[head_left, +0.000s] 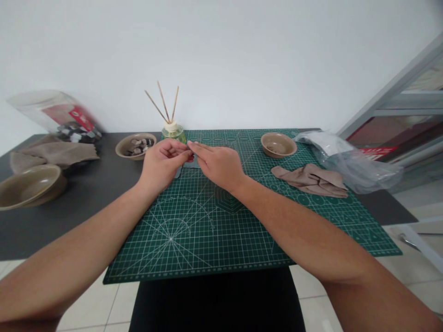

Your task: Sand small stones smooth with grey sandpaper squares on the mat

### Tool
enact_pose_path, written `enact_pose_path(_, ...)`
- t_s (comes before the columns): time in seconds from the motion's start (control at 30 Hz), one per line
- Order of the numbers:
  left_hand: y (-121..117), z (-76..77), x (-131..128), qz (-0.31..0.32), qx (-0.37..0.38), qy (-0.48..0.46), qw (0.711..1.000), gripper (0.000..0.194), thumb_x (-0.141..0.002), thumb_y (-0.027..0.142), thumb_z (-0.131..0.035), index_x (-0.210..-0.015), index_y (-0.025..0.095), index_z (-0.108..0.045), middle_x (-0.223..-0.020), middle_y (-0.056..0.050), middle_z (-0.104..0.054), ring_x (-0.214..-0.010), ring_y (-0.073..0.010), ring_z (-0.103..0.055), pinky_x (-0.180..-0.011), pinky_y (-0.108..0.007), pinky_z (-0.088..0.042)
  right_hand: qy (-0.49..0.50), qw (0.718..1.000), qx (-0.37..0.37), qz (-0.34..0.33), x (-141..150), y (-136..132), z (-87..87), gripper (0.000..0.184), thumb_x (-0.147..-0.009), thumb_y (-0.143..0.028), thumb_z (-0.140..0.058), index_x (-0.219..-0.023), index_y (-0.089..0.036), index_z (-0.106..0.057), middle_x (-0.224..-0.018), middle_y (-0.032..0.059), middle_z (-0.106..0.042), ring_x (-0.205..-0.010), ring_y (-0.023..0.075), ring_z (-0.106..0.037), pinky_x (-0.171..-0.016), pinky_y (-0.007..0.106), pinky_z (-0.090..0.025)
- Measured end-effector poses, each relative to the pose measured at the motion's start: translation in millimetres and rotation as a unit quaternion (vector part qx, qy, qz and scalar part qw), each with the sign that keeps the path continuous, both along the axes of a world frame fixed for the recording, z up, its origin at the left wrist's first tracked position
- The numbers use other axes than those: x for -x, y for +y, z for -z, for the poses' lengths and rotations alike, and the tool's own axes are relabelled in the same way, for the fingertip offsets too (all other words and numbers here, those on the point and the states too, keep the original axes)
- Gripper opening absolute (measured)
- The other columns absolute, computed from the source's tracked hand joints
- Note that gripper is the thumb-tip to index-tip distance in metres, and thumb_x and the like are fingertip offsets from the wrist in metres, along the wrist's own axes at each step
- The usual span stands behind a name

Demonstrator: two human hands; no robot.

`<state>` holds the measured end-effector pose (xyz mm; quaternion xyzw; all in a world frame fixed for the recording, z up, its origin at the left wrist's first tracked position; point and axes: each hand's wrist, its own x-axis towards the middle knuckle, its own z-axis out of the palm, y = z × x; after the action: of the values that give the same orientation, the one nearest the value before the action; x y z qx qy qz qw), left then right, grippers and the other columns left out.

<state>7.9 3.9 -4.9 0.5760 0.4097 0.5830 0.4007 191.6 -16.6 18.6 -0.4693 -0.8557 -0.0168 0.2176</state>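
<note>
Above the green cutting mat point(194, 216), my two hands meet at the fingertips. My left hand point(162, 161) is closed in a pinch, thumb and forefinger pressed together around something small and dark that I cannot make out. My right hand point(221, 166) comes in from the other side, its fingers held together and touching the same spot; what it grips is hidden behind the fingers. Just below the fingertips a flat greyish piece point(192, 163) shows, mostly covered by the hands. Behind my left hand stands a reed diffuser point(174, 132).
Left on the dark table are a bowl of small dark and light pieces point(136, 146), a larger bowl point(31, 186), a brown cloth point(58, 154) and a clear bag point(69, 115). At right lie a bowl point(278, 145), another brown cloth point(309, 180) and a plastic bag point(349, 159).
</note>
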Motion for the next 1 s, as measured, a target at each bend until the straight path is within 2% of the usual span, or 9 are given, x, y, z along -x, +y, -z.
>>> enact_pose_path(0.27, -2, -5.8, -1, -0.023, 0.002, 0.015, 1.000, 0.017, -0.074, 0.019, -0.085, -0.081, 0.022, -0.070, -0.066, 0.002, -0.070, -0.060, -0.0147, -0.068, -0.067, -0.031, -0.062, 0.041, 0.998, 0.031, 0.048, -7, 10, 6.1, 0.050, -0.111, -0.021, -0.051, -0.158, -0.029, -0.066, -0.148, 0.0052, -0.077, -0.121, 0.0256, -0.081, -0.094, 0.036, -0.063)
enact_pose_path(0.43, -1, -4.5, 0, 0.026, 0.019, 0.031, 0.999, 0.017, -0.075, 0.021, -0.084, -0.084, 0.022, -0.070, -0.066, 0.001, -0.071, -0.060, -0.0159, -0.069, -0.064, -0.031, -0.060, 0.104, 0.992, 0.045, 0.062, -7, 13, 8.9, 0.046, -0.110, -0.022, -0.052, -0.151, -0.025, -0.072, -0.131, 0.0075, -0.085, -0.112, 0.0255, -0.083, -0.098, 0.037, -0.062)
enact_pose_path(0.67, -2, -3.9, -1, 0.056, 0.020, 0.017, 0.998, 0.019, -0.073, 0.020, -0.086, -0.091, 0.021, -0.080, -0.066, 0.000, -0.072, -0.060, -0.0169, -0.070, -0.068, -0.034, -0.064, 0.199, 0.977, 0.051, 0.057, -12, 18, 11.6, 0.038, -0.104, -0.020, -0.060, -0.136, -0.024, -0.079, -0.121, 0.0048, -0.087, -0.105, 0.0221, -0.082, -0.096, 0.033, -0.059)
enact_pose_path(0.77, -2, -2.3, -2, 0.076, 0.048, 0.011, 0.996, 0.025, -0.068, 0.017, -0.091, -0.091, 0.021, -0.082, -0.065, 0.000, -0.072, -0.062, -0.0180, -0.072, -0.068, -0.034, -0.065, 0.217, 0.974, 0.038, 0.054, -14, 19, 13.3, 0.033, -0.104, -0.020, -0.061, -0.131, -0.023, -0.081, -0.114, 0.0037, -0.088, -0.099, 0.0204, -0.081, -0.093, 0.032, -0.058)
enact_pose_path(0.87, -2, -0.4, -1, 0.088, 0.088, -0.003, 0.992, 0.030, -0.065, 0.019, -0.094, -0.091, 0.021, -0.082, -0.073, -0.002, -0.077, -0.066, -0.0187, -0.074, -0.069, -0.035, -0.067, 0.226, 0.973, 0.015, 0.037, -15, 19, 15.3, 0.030, -0.104, -0.019, -0.060, -0.126, -0.024, -0.081, -0.115, 0.0032, -0.088, -0.101, 0.0189, -0.081, -0.095, 0.031, -0.058)
enact_pose_path(1.0, -2, 0.1, -1, 0.083, 0.086, -0.011, 0.993, 0.032, -0.062, 0.022, -0.099, -0.087, 0.018, -0.078, -0.077, -0.003, -0.079, -0.068, -0.0179, -0.077, -0.070, -0.032, -0.067, 0.220, 0.975, -0.010, 0.007, -14, 18, 17.1, 0.029, -0.103, -0.016, -0.060, -0.121, -0.023, -0.082, -0.119, 0.0039, -0.087, -0.107, 0.0185, -0.081, -0.100, 0.031, -0.059)
